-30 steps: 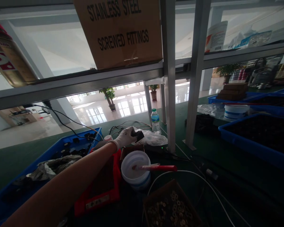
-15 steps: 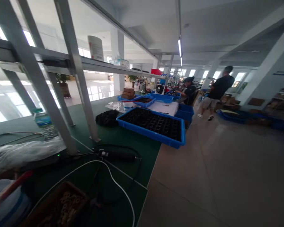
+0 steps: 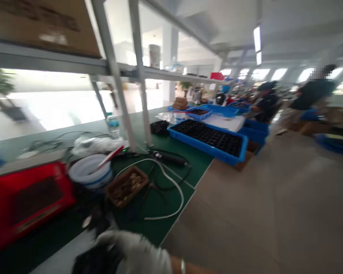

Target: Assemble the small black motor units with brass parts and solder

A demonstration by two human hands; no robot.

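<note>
My right hand (image 3: 137, 249), in a whitish glove, comes in at the bottom edge with a band at the wrist. Its fingers curl over a dark black object (image 3: 98, 258), too blurred to name. Just beyond the hand lie other black pieces (image 3: 101, 220) and a small pale round thing (image 3: 86, 221) on the bench. My left hand is out of view. Farther on, a brown box (image 3: 127, 186) holds small brass-coloured parts. Beside it stands a white tub (image 3: 91, 171) with a red-and-white stick in it.
A red bin (image 3: 31, 201) stands at the left. A black electric screwdriver (image 3: 170, 158) and a white cable (image 3: 181, 194) lie on the green bench. A blue tray (image 3: 208, 146) of black parts overhangs the bench edge. Shelf posts (image 3: 144, 95) rise behind. Two people are farther right.
My view has swung left and down, bringing in the red bin, the cardboard box on the shelf and my right hand with the black object. The standing person appears farther right.
</note>
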